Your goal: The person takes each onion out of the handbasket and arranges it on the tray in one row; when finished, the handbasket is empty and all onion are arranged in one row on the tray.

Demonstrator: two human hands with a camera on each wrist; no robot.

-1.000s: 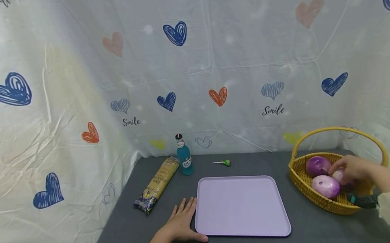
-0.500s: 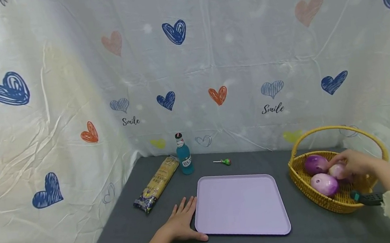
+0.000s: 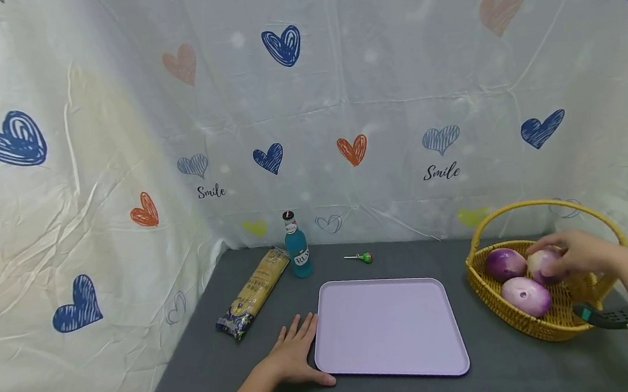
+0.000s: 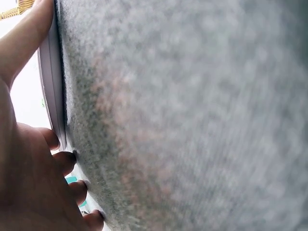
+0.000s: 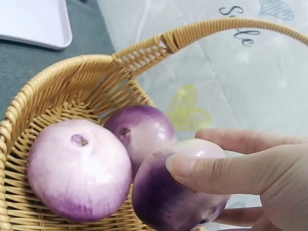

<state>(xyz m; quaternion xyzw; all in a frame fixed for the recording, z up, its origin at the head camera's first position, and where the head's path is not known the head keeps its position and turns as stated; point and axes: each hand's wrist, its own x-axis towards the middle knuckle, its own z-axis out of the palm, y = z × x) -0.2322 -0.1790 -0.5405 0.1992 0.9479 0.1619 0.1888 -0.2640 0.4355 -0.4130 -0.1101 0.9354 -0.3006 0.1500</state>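
My right hand grips a purple onion between thumb and fingers, inside the yellow wicker basket. Two more onions lie beside it: a pale one with a purple base in front and a darker one behind. On the dark tabletop, my left hand is spread flat at the left edge of the lilac tray. Its thumb stretches along the tray's near left corner, and in the left wrist view the fingertips meet the grey cloth.
A yellow packet of noodles lies left of the tray. Behind the tray stand a blue bottle and, lying down, a green lollipop. The basket's tall handle arches over the onions. A heart-printed curtain hangs behind.
The right hand has shifted from reaching over the onion to gripping it, and the onion sits slightly higher and turned. The front onion has rolled a little. The left hand has stayed put.
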